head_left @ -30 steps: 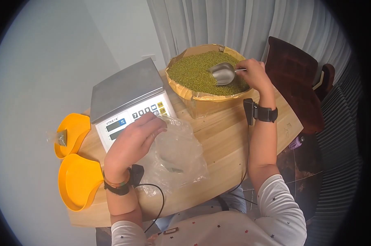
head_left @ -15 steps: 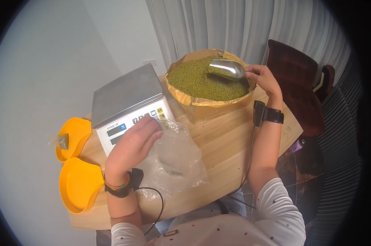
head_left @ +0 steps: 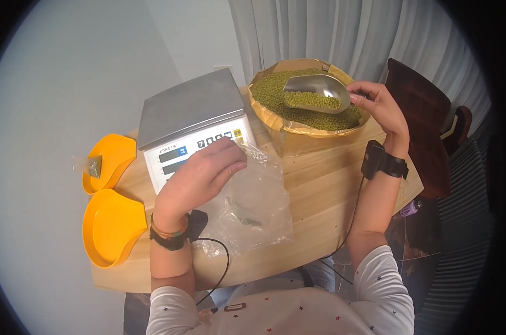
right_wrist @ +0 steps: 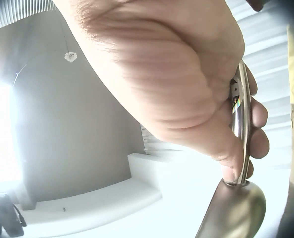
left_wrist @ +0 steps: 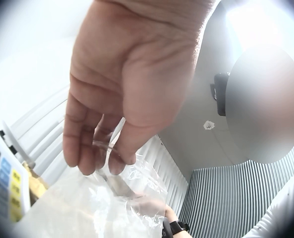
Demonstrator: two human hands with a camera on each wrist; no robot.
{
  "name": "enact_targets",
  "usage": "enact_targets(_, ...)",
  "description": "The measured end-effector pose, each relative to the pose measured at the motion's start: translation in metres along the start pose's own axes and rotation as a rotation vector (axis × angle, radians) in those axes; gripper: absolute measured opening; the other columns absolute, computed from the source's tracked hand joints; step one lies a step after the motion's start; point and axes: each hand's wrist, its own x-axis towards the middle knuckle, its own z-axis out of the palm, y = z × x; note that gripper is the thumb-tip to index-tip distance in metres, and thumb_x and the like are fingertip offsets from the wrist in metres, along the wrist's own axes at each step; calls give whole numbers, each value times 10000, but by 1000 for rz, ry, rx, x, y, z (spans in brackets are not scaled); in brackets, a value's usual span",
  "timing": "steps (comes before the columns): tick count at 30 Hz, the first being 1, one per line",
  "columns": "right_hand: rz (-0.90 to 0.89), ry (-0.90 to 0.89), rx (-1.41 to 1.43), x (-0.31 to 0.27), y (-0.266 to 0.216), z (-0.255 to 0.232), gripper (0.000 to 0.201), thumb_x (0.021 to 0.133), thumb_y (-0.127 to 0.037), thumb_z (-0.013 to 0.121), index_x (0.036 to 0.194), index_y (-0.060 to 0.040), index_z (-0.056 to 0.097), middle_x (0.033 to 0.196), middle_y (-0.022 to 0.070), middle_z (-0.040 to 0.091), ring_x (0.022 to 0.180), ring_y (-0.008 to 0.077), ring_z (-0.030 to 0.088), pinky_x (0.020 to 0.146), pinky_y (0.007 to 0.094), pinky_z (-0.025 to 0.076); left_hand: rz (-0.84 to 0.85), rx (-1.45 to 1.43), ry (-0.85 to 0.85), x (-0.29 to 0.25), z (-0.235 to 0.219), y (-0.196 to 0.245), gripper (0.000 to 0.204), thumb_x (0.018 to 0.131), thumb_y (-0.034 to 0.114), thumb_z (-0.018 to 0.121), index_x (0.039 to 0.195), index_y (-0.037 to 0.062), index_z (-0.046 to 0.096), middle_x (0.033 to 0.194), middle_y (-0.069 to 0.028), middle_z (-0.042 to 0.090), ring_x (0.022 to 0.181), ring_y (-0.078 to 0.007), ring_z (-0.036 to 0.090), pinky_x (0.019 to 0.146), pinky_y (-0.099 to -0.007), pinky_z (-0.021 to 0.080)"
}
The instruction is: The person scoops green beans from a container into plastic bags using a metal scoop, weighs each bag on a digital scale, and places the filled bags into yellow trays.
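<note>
The right hand grips the handle of a metal scoop, which holds green beans above a box of green beans. In the right wrist view the fingers of the right hand wrap the handle, and the scoop's bowl hangs below. The left hand pinches the top edge of a clear plastic bag in front of the scale. In the left wrist view the left hand holds the bag between thumb and fingertips.
A scale with a grey plate stands left of the box. Two yellow trays lie at the table's left, the farther one with a small packet on it. A dark red chair stands at the right, beyond the wooden table.
The scoop has risen out of the beans and turned upright, with beans now showing in its bowl. The left hand keeps its hold on the bag. The head view has shifted slightly.
</note>
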Motion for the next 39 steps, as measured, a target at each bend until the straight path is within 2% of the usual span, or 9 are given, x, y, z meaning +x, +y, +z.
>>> enact_targets(8, -198, -206, -51, -9, -54, 39, 180, 906, -81, 697, 1052, 25, 691, 894, 51, 696, 901, 140, 632, 855, 283, 488, 11, -10, -7, -2, -2, -2, 92, 928, 60, 649, 964, -25, 641, 935, -133, 615, 859, -315, 615, 763, -364, 503)
enact_targets(9, -242, -205, -132, -11, -59, 42, 195, 884, -84, 717, 1051, 13, 694, 902, 77, 691, 872, 195, 644, 813, 317, 504, 31, 7, -13, -2, -2, -2, 93, 929, 62, 649, 964, -24, 644, 936, -131, 616, 859, -314, 616, 761, -365, 504)
enact_targets(13, -416, -216, -400, -20, -84, 59, 200, 847, -99, 738, 1023, -9, 704, 906, 92, 677, 866, 249, 615, 839, 356, 468, 3, -13, -11, -3, -1, 1, 94, 932, 70, 646, 967, -17, 651, 941, -128, 618, 862, -312, 619, 756, -367, 503)
enact_targets(18, -508, -66, -610, -44, -114, 81, 181, 791, -78, 732, 969, -49, 717, 834, 74, 628, 882, 270, 556, 920, 386, 359, 25, -7, -29, -3, -2, 0, 100, 938, 86, 643, 977, -4, 660, 950, -127, 620, 867, -320, 619, 754, -373, 503)
enact_targets(22, -537, -16, -658, -52, -120, 84, 188, 781, -62, 726, 968, -40, 715, 828, 75, 621, 874, 276, 555, 902, 395, 375, 37, -3, -35, -3, -1, 0, 103, 935, 86, 645, 985, -3, 663, 948, -128, 626, 870, -321, 620, 759, -376, 505)
enact_targets(26, -521, -16, -656, -49, -114, 65, 188, 792, -77, 728, 978, -47, 717, 827, 72, 627, 883, 274, 563, 905, 392, 378, 36, -3, -38, -3, -2, -1, 101, 930, 76, 647, 974, -14, 655, 942, -134, 635, 877, -325, 620, 764, -380, 507)
enact_targets(33, -263, 261, -632, -21, -53, 18, 159, 831, -123, 736, 976, -57, 740, 877, 90, 708, 869, 275, 590, 939, 392, 381, -6, 5, -34, -3, -1, -1, 93, 923, 54, 647, 980, -19, 646, 953, -137, 642, 893, -331, 627, 777, -379, 512)
enact_targets(35, -99, 343, -765, -17, -35, 11, 153, 841, -123, 733, 982, -66, 751, 898, 100, 719, 902, 278, 603, 952, 406, 379, -9, 2, -40, -3, -2, 0, 96, 922, 54, 649, 985, -18, 648, 960, -139, 641, 895, -331, 629, 781, -379, 513)
enact_targets(39, 6, 352, -933, -14, -23, 15, 141, 835, -109, 729, 969, -79, 762, 883, 107, 716, 960, 287, 615, 958, 428, 371, -2, 4, -47, -3, -2, 0, 107, 919, 54, 652, 1000, -16, 653, 976, -140, 636, 902, -330, 632, 791, -374, 514)
